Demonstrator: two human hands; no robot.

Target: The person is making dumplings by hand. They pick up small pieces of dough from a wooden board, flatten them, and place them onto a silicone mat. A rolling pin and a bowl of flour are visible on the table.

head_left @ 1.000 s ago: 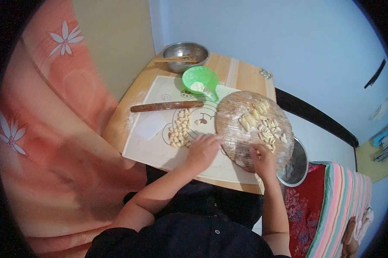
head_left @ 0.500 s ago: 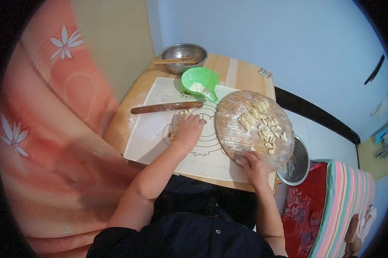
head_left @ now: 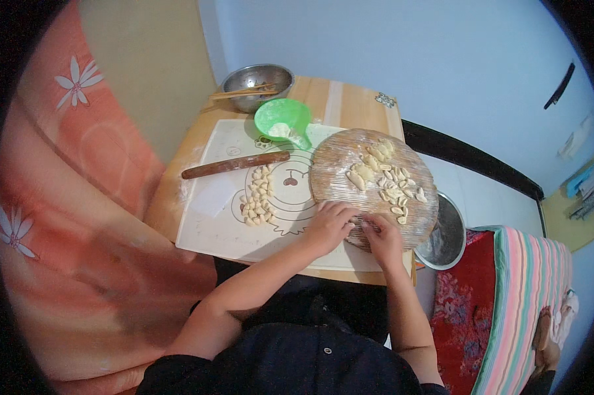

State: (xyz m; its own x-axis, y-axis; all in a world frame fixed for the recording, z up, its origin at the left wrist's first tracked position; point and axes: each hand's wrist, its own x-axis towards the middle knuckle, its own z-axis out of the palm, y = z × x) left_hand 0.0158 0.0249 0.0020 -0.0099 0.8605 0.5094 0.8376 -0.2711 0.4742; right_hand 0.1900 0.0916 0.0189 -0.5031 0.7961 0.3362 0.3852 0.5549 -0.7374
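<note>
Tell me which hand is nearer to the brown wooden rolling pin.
Left. The left hand lies below and right of the brown wooden rolling pin; the right hand sits farther right still.

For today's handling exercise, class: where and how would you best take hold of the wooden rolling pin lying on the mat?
Probably grip the rolling pin around its middle, coming down from above with fingers across its width. It is a long, thin rod lying flat and slanted on the pastry mat, so a centred hold should keep it balanced. Its top is uncovered; the dough pieces lie just below it and the green bowl sits beyond its right end.

Rolling pin (head_left: 235, 164) on mat (head_left: 211, 217); round tray (head_left: 336, 172) right; bowl (head_left: 256, 83) behind.
</note>
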